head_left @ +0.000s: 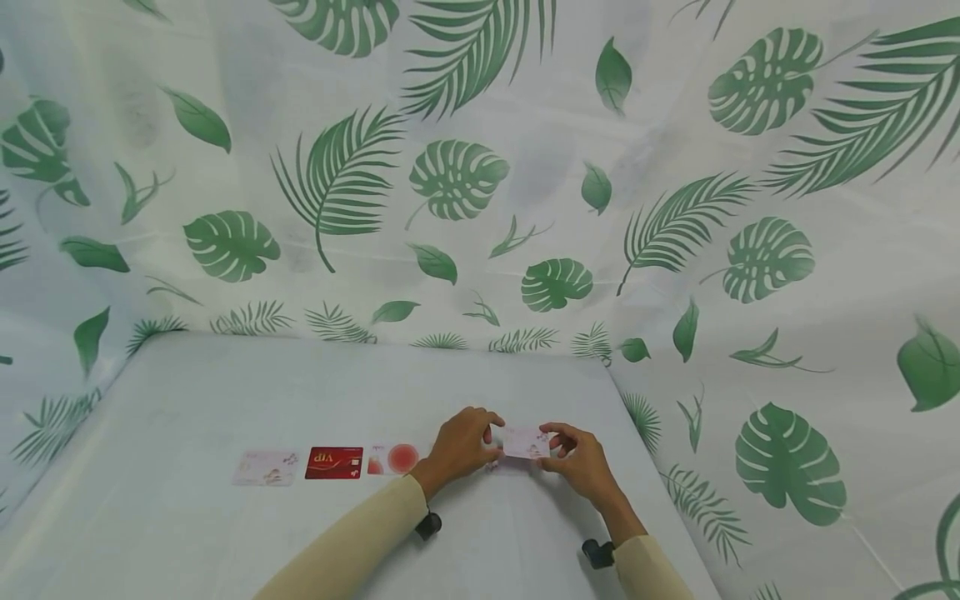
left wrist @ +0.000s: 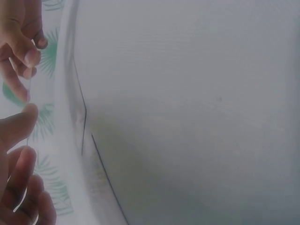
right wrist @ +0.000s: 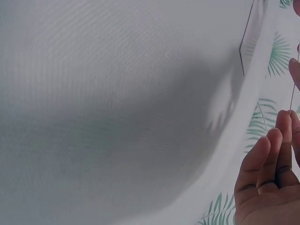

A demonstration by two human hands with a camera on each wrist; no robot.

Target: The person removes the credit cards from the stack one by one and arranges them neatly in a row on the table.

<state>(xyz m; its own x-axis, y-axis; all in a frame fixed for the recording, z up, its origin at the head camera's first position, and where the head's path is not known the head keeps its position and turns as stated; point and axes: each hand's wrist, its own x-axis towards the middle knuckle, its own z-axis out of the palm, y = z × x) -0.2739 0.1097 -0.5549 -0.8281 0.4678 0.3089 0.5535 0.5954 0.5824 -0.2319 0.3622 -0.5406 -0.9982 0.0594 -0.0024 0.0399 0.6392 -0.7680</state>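
Note:
Between my two hands a pale pink card (head_left: 527,442) is held up, with a floral print on the side facing me. My left hand (head_left: 460,444) pinches its left edge with thumb and fingers. Its right edge is pinched by my right hand (head_left: 581,461). In the left wrist view the left hand (left wrist: 18,173) and right hand (left wrist: 18,42) face each other along the thin card seen edge-on. The right wrist view has the right hand's (right wrist: 272,173) fingers at the card's edge (right wrist: 294,91). Another pale card (head_left: 510,468) lies under the held one, partly hidden.
Left of my hands, a row on the white table (head_left: 187,400) has a pale pink card (head_left: 266,468), a red VIP card (head_left: 333,463) and a white card with a red circle (head_left: 401,458). Leaf-printed curtains (head_left: 457,179) rise behind and at both sides.

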